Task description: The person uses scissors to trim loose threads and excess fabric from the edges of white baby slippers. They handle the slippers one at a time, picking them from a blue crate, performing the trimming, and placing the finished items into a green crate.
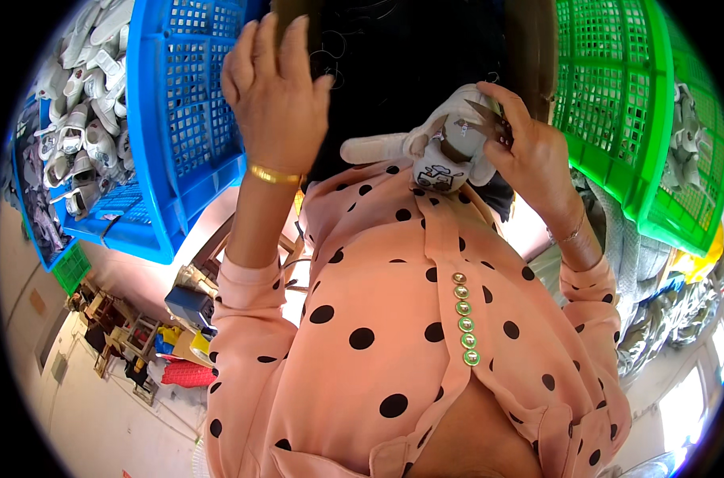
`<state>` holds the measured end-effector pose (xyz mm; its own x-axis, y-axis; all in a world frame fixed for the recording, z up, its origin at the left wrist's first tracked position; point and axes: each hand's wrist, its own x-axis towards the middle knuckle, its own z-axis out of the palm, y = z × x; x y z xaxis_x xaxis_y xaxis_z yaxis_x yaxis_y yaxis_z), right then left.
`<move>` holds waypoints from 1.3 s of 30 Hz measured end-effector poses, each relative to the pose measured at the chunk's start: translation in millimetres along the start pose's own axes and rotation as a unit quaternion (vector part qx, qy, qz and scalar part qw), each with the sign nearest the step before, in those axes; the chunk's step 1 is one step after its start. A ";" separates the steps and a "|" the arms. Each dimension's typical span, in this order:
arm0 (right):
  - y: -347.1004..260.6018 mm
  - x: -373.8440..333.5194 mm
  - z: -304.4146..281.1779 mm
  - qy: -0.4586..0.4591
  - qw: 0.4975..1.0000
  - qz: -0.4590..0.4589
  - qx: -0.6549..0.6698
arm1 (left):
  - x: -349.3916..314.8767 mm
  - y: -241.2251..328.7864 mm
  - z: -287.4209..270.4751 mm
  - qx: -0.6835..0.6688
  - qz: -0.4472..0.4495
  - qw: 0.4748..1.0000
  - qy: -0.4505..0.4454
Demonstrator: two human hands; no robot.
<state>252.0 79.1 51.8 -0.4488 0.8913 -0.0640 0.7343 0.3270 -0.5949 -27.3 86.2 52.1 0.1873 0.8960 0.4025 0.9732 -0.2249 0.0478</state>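
Between 2 plastic lattice crates, right hand point(529, 155) pinches small white shoe point(445, 147); left hand point(274, 88) raised, fingers together, holding nothing, beside blue crate point(178, 119); green crate point(617, 103) right.

The blouse point(394, 319) was salmon pink with black polka dots (its buttons point(464, 319) green, rimmed in gold). The small shoe point(445, 151) was white and grey. One crate point(182, 119) was bright blue, the other crate point(625, 103) green; the bangle point(272, 174) was gold.
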 end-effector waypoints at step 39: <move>-14.6 10.9 -28.1 0.219 0.937 0.091 0.256 | 46.3 78.8 -23.3 -0.220 0.279 0.935 0.022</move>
<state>250.7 92.9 82.3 -0.0056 0.9978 0.0658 0.3885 0.0628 -0.9193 54.9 101.0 95.8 0.6343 0.5778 0.5137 0.5751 -0.7967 0.1858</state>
